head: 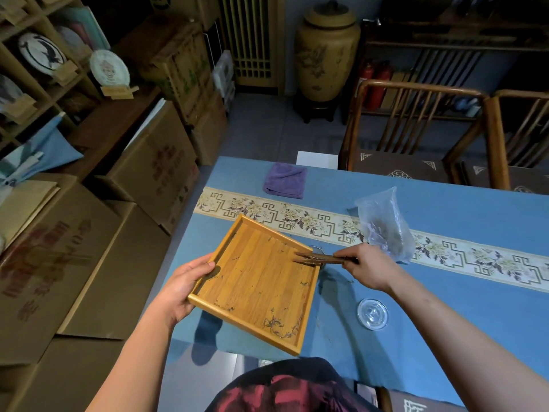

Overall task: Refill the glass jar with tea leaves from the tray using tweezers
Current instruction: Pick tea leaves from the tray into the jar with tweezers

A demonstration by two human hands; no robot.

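Observation:
My left hand (182,288) grips the left edge of a square wooden tray (255,281), which is lifted and tilted above the blue table. A few dark tea leaves (277,324) lie scattered on the tray, most near its lower right corner. My right hand (367,267) holds dark wooden tweezers (316,258), their tips reaching over the tray's right rim. Only a sliver of the glass jar's rim (316,249) shows behind the tray's right edge; the rest is hidden. The jar's glass lid (372,313) lies flat on the table to the right.
A clear plastic bag with tea (384,226) stands behind my right hand. A folded purple cloth (285,180) lies at the table's far side on the blue tablecloth (445,292). Cardboard boxes (89,263) crowd the left; wooden chairs (416,129) stand beyond the table.

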